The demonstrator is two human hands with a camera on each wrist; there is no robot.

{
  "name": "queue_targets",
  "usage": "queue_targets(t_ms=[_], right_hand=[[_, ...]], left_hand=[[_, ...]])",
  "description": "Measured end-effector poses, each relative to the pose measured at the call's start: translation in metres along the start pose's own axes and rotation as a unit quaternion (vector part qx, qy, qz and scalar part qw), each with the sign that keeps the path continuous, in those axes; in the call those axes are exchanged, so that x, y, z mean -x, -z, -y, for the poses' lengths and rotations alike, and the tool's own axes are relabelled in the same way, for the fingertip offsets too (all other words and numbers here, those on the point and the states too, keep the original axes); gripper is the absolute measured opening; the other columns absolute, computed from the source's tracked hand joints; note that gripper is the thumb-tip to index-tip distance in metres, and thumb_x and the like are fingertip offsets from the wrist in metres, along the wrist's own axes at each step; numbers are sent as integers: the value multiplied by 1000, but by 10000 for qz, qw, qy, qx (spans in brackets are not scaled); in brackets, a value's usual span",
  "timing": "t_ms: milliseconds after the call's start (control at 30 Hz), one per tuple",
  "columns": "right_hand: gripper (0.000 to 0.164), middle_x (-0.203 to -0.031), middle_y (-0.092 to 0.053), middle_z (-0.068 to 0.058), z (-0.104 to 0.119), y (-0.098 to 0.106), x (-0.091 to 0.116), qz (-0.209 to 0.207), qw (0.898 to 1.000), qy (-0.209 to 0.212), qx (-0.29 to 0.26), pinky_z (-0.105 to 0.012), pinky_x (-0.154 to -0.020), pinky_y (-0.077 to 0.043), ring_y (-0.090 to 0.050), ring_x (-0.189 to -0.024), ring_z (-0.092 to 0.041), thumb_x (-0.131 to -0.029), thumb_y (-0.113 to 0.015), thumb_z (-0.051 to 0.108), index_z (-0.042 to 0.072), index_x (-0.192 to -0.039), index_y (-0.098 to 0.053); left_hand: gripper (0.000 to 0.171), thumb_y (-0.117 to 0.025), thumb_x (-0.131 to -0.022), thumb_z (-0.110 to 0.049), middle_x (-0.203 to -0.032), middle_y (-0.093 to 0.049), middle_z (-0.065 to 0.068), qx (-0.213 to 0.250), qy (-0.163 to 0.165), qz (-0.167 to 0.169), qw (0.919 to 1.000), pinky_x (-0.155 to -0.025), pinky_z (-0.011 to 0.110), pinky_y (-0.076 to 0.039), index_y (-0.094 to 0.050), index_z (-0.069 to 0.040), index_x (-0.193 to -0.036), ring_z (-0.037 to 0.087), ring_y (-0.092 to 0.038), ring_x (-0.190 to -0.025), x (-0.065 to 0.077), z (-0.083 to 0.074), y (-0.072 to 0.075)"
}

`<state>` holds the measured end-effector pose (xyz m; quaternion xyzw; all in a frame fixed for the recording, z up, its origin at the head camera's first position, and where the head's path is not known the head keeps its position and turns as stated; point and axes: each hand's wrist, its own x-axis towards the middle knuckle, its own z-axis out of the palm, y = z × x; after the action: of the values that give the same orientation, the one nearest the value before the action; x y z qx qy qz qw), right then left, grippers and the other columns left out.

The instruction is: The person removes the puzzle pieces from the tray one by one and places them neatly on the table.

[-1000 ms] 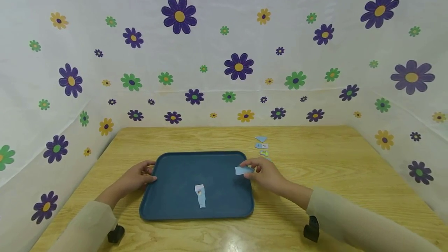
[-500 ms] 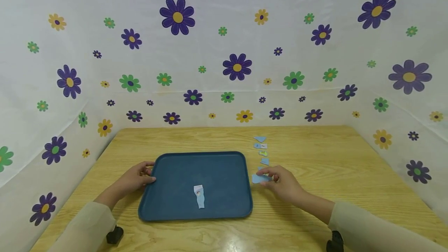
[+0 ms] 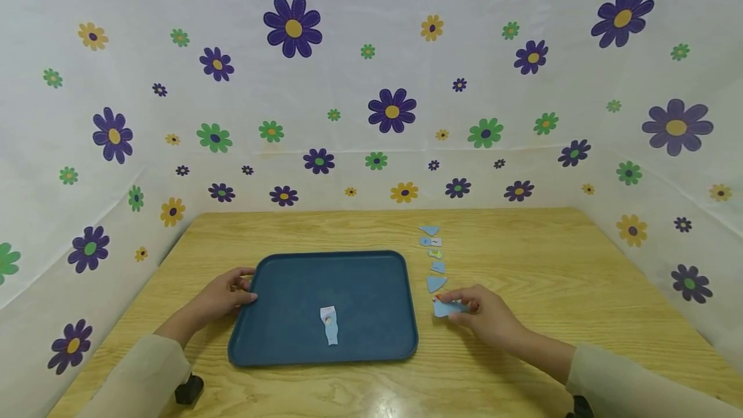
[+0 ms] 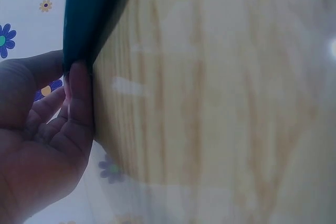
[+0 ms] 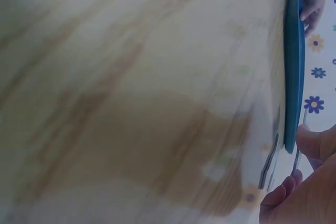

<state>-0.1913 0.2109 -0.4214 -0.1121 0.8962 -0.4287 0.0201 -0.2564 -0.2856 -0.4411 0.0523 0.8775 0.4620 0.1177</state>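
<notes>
A dark blue tray lies on the wooden table, and my left hand grips its left rim. The left wrist view shows the thumb and fingers closed on that rim. On the tray lies a narrow light blue and white puzzle piece with a small printed figure. To the right of the tray, my right hand pinches another light blue puzzle piece between thumb and fingers, low over the table. In the right wrist view this held piece appears edge-on.
Several small light blue pieces form a column beyond the right hand, from a pointed piece to a triangular one farthest back; one bears yellow-green print. A white flowered cloth encloses the table at back and sides.
My right hand has carried its piece from above the tray's right edge out to the right and nearer, over the table. The left hand stays on the tray.
</notes>
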Motion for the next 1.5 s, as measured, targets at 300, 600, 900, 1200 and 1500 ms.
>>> queue_targets(t_ms=[300, 600, 900, 1200, 1500], right_hand=[[27, -98, -53, -7, -12, 2, 3, 162, 9998, -94, -80, -23, -51, -38, -44, -66, -17, -84, -73, 2, 10, -110, -73], [24, -90, -53, -4, -15, -1, 3, 170, 9998, -65, 38, -27, -61, -38, -44, -73, -19, -82, -75, 3, 11, -105, -75], [23, -93, -57, -3, -21, -7, 2, 116, 9999, 52, 111, -26, -63, -41, -47, -75, -18, -81, -76, 1, 12, -102, -75], [23, -91, -56, -3, -19, -8, 5, 71, 9998, 49, 161, -26, -63, -42, -47, -75, -18, -81, -76, 1, 11, -101, -76], [23, -88, -55, -2, -18, -6, 6, 91, 9995, 136, 261, -26, -64, -42, -46, -75, -17, -80, -78, 3, 12, -101, -77]], left_hand=[[58, -64, -93, -7, -102, -51, 14, -43, -85, -16, 10000, -66, 37, -48, -37, 6, -143, 25, -52, -84, -2, -1, 1], [58, -64, -93, -7, -103, -51, 14, -9, -16, -28, 10000, -67, 37, -49, -37, 6, -143, 25, -52, -86, -2, 0, 1], [58, -65, -93, -8, -103, -52, 14, -134, 17, -95, 9999, -68, 36, -48, -38, 6, -142, 25, -53, -86, -2, 1, 1], [58, -65, -92, -7, -103, -51, 14, -70, -9, -68, 10000, -68, 37, -49, -38, 6, -142, 26, -52, -87, -3, 3, 0], [58, -65, -93, -7, -102, -51, 14, -24, 0, -35, 10000, -68, 37, -49, -38, 6, -142, 25, -52, -86, -3, 2, 0]])
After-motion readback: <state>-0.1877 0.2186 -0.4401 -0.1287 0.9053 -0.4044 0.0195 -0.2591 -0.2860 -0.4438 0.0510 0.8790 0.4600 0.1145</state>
